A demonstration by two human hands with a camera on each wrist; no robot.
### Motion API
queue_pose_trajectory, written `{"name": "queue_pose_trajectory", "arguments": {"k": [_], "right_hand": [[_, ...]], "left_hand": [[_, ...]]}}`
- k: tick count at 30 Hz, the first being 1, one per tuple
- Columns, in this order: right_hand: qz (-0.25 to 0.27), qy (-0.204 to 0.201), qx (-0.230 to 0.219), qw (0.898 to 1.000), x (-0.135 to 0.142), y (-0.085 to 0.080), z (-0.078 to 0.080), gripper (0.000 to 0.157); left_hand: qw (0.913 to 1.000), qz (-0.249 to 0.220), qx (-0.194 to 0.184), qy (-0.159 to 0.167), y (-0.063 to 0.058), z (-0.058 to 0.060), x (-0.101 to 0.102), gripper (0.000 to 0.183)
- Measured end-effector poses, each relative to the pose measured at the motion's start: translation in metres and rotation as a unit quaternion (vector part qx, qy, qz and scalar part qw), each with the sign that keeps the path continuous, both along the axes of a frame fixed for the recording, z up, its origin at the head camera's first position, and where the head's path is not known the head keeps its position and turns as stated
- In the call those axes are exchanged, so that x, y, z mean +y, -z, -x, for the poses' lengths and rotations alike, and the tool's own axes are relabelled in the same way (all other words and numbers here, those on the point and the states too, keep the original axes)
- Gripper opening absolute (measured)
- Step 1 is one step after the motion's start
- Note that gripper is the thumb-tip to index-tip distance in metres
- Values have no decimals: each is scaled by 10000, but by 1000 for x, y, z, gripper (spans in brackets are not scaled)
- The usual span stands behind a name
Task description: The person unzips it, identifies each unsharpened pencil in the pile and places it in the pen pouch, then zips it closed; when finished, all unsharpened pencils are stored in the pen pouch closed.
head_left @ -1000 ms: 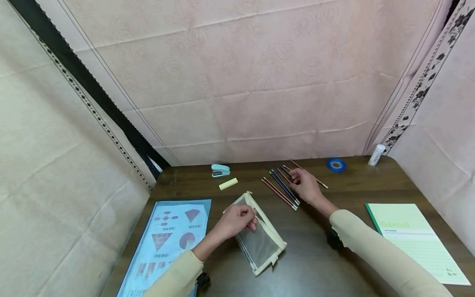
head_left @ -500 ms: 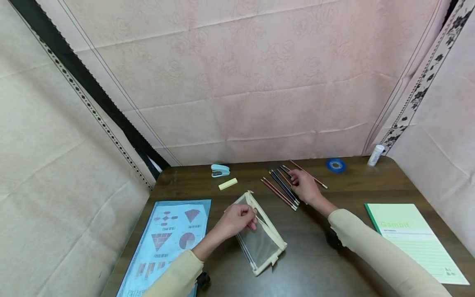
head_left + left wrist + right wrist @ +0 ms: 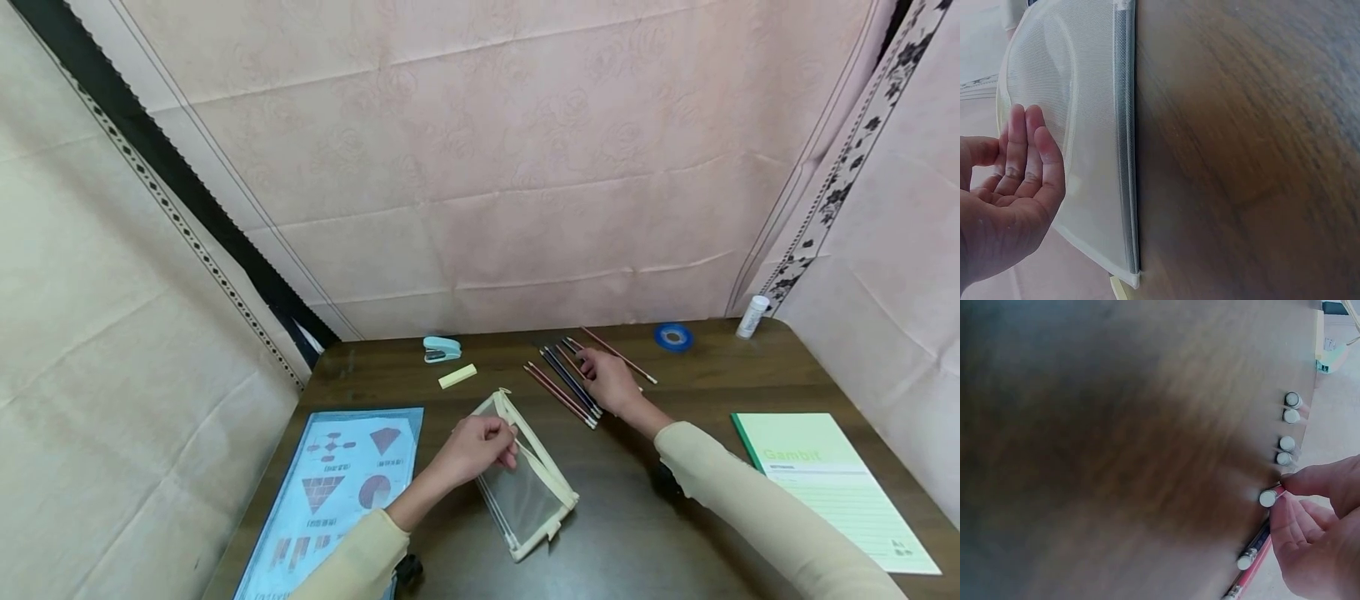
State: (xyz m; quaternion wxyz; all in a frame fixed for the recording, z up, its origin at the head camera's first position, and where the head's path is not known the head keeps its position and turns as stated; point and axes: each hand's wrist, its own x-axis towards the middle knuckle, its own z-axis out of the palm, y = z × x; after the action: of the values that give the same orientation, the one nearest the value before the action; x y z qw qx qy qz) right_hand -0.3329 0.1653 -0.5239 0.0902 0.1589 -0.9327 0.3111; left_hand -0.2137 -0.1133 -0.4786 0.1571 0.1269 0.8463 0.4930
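Observation:
In the head view a cream mesh pencil case (image 3: 522, 500) with a zip lies at the front middle. My left hand (image 3: 477, 448) is at its upper edge, thumb and index finger pinching the rim; in the left wrist view the other fingers (image 3: 1034, 147) bend loosely in front of the mesh. My right hand (image 3: 609, 382) is over a row of pencils (image 3: 570, 379) at the back. Between its thumb and fingers it pinches one red pencil (image 3: 1269, 497) near the white end. Other pencils lie on both sides of that hand, dark ones and reddish ones.
A light blue stapler (image 3: 442, 348) and a pale yellow strip (image 3: 457, 377) lie at the back left. Blue tape (image 3: 673, 337) and a white glue stick (image 3: 752, 317) are at the back right. A blue folder (image 3: 360, 467) lies left, a green notebook (image 3: 832, 483) right.
The head view has shifted slightly. Both hands stay at nearly the same places, the left at the pencil case and the right at the pencils.

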Motion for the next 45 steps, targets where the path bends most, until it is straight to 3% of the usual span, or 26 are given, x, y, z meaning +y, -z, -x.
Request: {"name": "queue_pose_trajectory", "arguments": {"k": [12,32,45], "right_hand": [[-516,-76,250,9983,-2,-2,1,41],[-807,351,-15,9961,-10,-6,-1,38],[-837,359,-121,9958,-10,-1,4,40]], "left_hand": [[10000,-34,18,4,-3,-1,0,28],[9999,-78,-50,-74,-1,-2,-2,28],[9998,-112,-107,-133,-4,-3,-2,26]]}}
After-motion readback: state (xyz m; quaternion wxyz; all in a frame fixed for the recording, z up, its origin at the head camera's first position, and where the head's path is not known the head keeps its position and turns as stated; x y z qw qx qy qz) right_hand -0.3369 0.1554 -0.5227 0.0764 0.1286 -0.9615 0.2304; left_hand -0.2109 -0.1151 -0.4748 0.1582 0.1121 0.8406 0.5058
